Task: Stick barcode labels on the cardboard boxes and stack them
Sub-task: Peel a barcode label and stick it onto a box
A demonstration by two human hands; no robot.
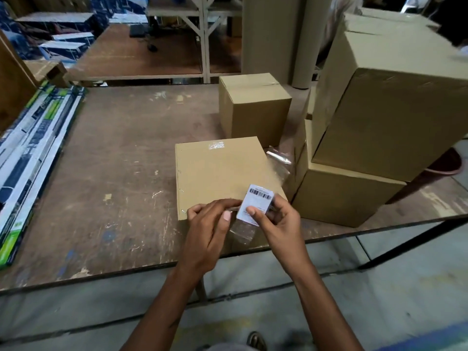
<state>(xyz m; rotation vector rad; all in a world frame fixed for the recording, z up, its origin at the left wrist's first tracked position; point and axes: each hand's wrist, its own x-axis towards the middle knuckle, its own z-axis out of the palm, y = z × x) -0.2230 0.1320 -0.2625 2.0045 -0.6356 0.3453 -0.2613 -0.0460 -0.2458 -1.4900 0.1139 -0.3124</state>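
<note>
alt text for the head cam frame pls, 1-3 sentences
Two hands hold a white barcode label over a closed cardboard box on a worn wooden table: right hand pinches it, left hand picks at its edge. More boxes stand stacked at right.

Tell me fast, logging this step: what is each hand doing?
Left hand: pinches the clear film at the barcode label.
Right hand: holds the barcode label.

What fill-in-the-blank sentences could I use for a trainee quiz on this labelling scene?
1. The right hand holds a white ____ label.
2. The nearest cardboard box sits on a worn ____ table.
3. The left hand pinches a clear ____ strip beside the label.

Missing words: barcode; wooden; plastic
</note>
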